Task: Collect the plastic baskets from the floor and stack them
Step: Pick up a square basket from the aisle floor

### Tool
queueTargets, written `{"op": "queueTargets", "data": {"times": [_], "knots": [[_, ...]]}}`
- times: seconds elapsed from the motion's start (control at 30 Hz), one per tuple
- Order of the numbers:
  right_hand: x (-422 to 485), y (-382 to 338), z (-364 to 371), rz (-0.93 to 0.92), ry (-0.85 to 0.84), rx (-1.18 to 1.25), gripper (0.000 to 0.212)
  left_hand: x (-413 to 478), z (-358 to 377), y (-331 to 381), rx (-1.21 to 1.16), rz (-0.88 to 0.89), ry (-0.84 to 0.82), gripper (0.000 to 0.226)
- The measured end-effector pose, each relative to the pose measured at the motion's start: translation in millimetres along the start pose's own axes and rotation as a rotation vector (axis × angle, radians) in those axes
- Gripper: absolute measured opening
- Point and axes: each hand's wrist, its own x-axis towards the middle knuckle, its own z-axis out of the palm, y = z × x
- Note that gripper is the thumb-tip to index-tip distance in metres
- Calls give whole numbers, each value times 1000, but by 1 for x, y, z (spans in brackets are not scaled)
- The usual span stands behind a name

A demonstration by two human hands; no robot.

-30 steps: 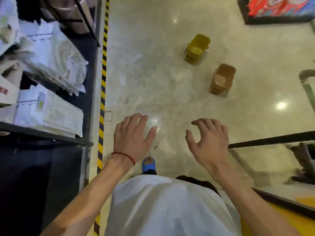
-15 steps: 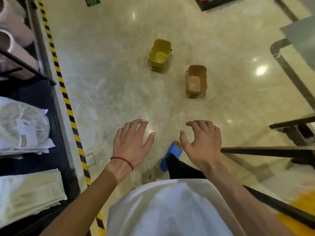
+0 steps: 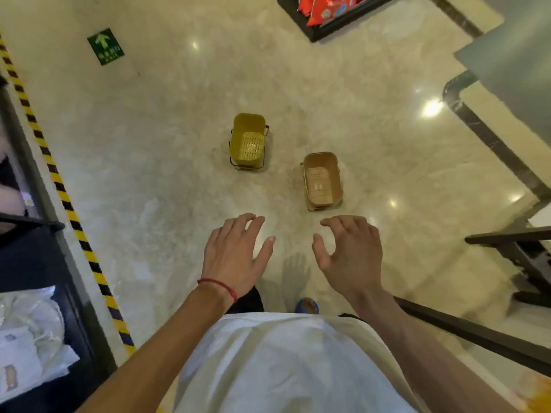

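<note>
On the polished stone floor ahead of the person, two empty plastic baskets stood upright and apart from each other: a yellow basket farther off to the left and a tan basket nearer to the right, each with what looked like a thin handle folded down around its rim. Neither was held or nested, so the task seemed to be at its approach step, with nothing collected yet. The left hand hovered palm-down with its fingers spread and loosely bent, gripping nothing. The right hand hovered likewise, thumb held apart, and was empty too. The tan basket lay just beyond the right hand in the view, untouched and down at floor level, while the yellow basket lay well beyond the left hand. The next move probably called for stepping closer, bending down, taking one basket by rim or handle, and lining it up squarely to drop inside the other.
</note>
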Motion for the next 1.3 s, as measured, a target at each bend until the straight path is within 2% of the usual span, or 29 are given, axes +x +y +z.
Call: {"op": "queueTargets", "data": {"times": [0.2, 0.4, 0.5, 0.73, 0.9, 1.03, 1.13, 1.2, 1.3], "knots": [[72, -23, 21, 272, 37, -16, 35, 143, -35, -32, 91, 285, -74, 52], [129, -41, 35, 551, 159, 14, 36, 268, -67, -51, 177, 620, -33, 39], [148, -39, 35, 658, 141, -26, 37, 317, -66, -42, 180, 765, -46, 34], [174, 4, 36, 738, 151, -31, 32, 377, -39, 14, 190, 888, -125, 35], [204, 40, 37, 837, 250, -2, 22, 415, -13, 63, 122, 923, -105, 35], [233, 51, 38, 942, 342, 10, 17, 454, 0, 89, 92, 1073, -80, 30], [253, 54, 47, 1078, 234, 11, 26, 488, 8, 98, 68, 1119, -180, 34], [265, 49, 53, 1165, 226, 6, 27, 512, 12, 105, 88, 1161, -277, 38], [286, 42, 67, 1246, 255, 3, 26, 551, 21, 110, 108, 1254, -318, 35]]}}
